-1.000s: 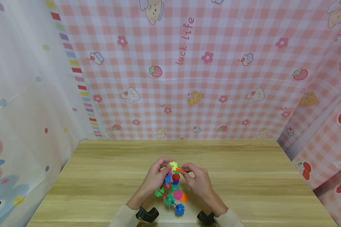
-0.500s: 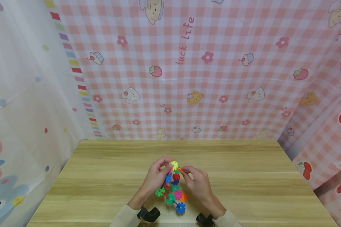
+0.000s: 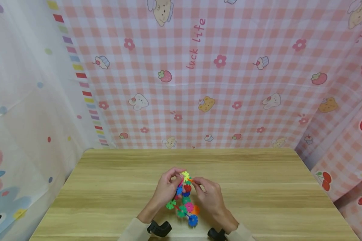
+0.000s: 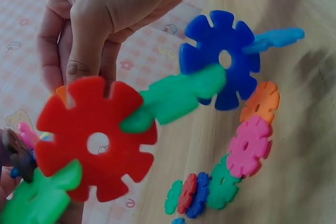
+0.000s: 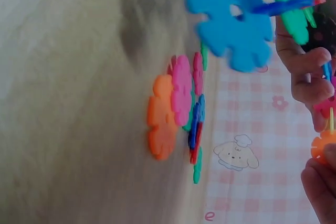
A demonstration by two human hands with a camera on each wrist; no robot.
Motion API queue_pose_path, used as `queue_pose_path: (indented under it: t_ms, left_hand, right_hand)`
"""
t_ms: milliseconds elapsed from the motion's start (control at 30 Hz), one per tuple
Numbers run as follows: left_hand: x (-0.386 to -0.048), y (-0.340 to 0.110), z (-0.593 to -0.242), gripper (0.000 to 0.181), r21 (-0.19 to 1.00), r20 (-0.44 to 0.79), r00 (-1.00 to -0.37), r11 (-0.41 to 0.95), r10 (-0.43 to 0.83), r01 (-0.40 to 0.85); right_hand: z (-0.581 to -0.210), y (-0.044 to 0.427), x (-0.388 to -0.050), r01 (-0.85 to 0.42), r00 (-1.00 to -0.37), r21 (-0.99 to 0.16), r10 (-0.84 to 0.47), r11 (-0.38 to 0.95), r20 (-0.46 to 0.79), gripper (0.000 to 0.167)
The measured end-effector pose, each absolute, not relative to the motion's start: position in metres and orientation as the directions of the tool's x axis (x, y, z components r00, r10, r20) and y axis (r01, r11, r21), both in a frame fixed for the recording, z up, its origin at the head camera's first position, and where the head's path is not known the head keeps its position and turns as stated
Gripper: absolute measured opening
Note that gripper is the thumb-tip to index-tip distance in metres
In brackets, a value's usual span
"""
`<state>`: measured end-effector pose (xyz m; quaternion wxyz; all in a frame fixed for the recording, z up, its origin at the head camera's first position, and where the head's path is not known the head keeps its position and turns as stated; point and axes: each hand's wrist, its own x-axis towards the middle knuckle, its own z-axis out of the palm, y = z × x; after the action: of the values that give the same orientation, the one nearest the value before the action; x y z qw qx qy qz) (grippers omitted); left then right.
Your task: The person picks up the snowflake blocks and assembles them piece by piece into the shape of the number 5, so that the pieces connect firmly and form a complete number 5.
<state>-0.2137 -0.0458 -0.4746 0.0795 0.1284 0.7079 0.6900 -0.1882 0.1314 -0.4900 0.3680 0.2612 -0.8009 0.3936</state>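
My left hand (image 3: 166, 187) holds a chain of toothed plastic linking discs near its far end, at the yellow disc (image 3: 185, 176). Pink, blue and black discs lie partly hidden by the fingers. From there the chain hangs toward me through a green disc (image 3: 170, 204), a red disc (image 4: 123, 163), another green one (image 4: 178, 97) and a dark blue disc (image 4: 197, 38) to a light blue disc (image 5: 231, 22). Between thumb and fingers my right hand (image 3: 212, 197) pinches an orange disc (image 5: 321, 145), its edge at the yellow one. Whether their slots interlock, I cannot tell.
Under the hands, loose discs lie in a row on the wooden table (image 3: 108, 194): orange (image 3: 195, 210), pink (image 3: 189, 207), green (image 3: 186, 200), blue, red (image 3: 187, 188) and others. A checked curtain (image 3: 244, 83) hangs behind the table's far edge.
The chain's near end has shifted slightly right and away from me. My right hand has lowered a little while keeping its pinch on the orange disc. The loose discs stay put.
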Motion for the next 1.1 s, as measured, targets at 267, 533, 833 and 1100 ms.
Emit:
queue_pose_path:
  t_ms: [267,533,833,1100]
  left_hand:
    - [-0.2141,-0.0433,-0.4746,0.024,0.998,0.063,-0.956,-0.024,0.287,0.058]
    - [-0.214,-0.0423,-0.4764,0.022,0.996,0.089,-0.957,-0.019,0.278,0.087]
    - [-0.2148,-0.0395,-0.4769,0.021,0.994,0.107,-0.954,-0.002,0.279,0.111]
    - [-0.2154,-0.0403,-0.4773,0.022,0.995,0.098,-0.953,-0.024,0.285,0.095]
  right_hand:
    - [-0.4911,0.1294,-0.1883,-0.712,-0.581,-0.45,-0.093,0.538,0.809,0.02]
    - [-0.4888,0.1283,-0.1867,-0.712,-0.577,-0.431,-0.112,0.554,0.809,0.02]
    - [-0.4883,0.1282,-0.1864,-0.702,-0.566,-0.409,-0.108,0.583,0.817,0.02]
    - [-0.4889,0.1274,-0.1864,-0.709,-0.556,-0.403,-0.107,0.579,0.824,0.02]
